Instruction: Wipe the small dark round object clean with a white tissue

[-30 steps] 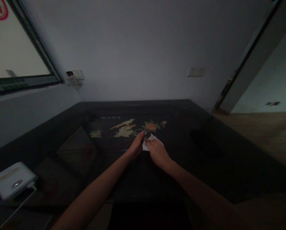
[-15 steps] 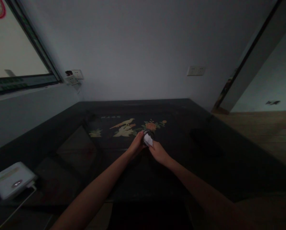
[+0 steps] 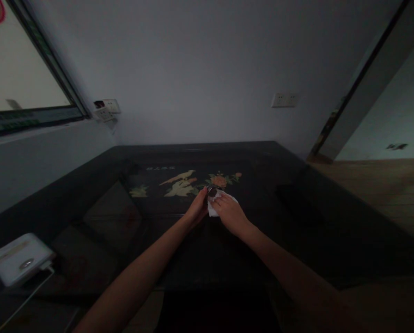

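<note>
Over the middle of the dark table point(image 3: 193, 259), my left hand point(image 3: 197, 207) grips a small, dark, glossy rounded object point(image 3: 212, 190) from its left side; the dim light hides its exact kind. My right hand point(image 3: 229, 212) is closed on a white tissue point(image 3: 213, 212), pressing it against the near right side of that object. The tissue spreads out under and around the right fingers. Behind the hands, the tabletop carries a picture of birds point(image 3: 181, 185) and a peony point(image 3: 219, 181).
A white box-shaped device point(image 3: 21, 260) with a pale cable point(image 3: 27, 298) sits at the left edge. On the right of the tabletop lies a dark flat item point(image 3: 299, 203), hard to make out. Wall sockets point(image 3: 284, 100) are beyond the table, and a window point(image 3: 23, 64) is at upper left.
The tissue, bunched between the hands before, is now spread wider under my right fingers. My right hand has turned over it and shifted slightly right. My left hand keeps its hold.
</note>
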